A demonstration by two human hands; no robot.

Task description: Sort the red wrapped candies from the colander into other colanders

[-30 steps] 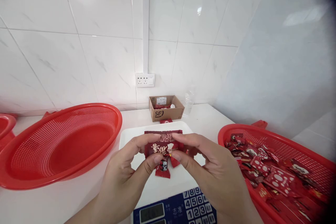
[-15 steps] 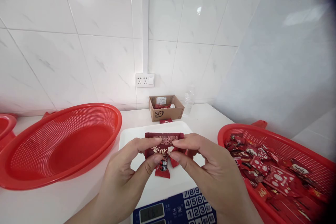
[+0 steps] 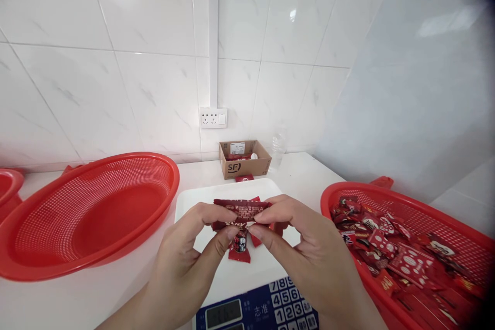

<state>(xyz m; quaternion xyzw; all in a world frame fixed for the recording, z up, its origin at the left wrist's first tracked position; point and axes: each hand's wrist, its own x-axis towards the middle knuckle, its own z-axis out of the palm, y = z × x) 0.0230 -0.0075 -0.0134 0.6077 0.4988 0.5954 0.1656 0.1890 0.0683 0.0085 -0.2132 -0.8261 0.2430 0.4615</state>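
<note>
While left hand (image 3: 183, 260) and right hand (image 3: 315, 258) pinch maroon snack packet (image 3: 244, 210) thumb-to-finger at six o'clock, over white scale pan (image 3: 232, 276): light, even pressure best; wrapper unstrained, both ends level, lettering uncovered.

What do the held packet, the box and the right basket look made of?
Packet: probably plastic film with a slight sheen; thin, creased, crimped along its edge.
Box: matte brown cardboard, judging by its flat printed panels.
Right basket: likely moulded plastic, smooth and semi-glossy; uniformly red, with regular holes.
</note>
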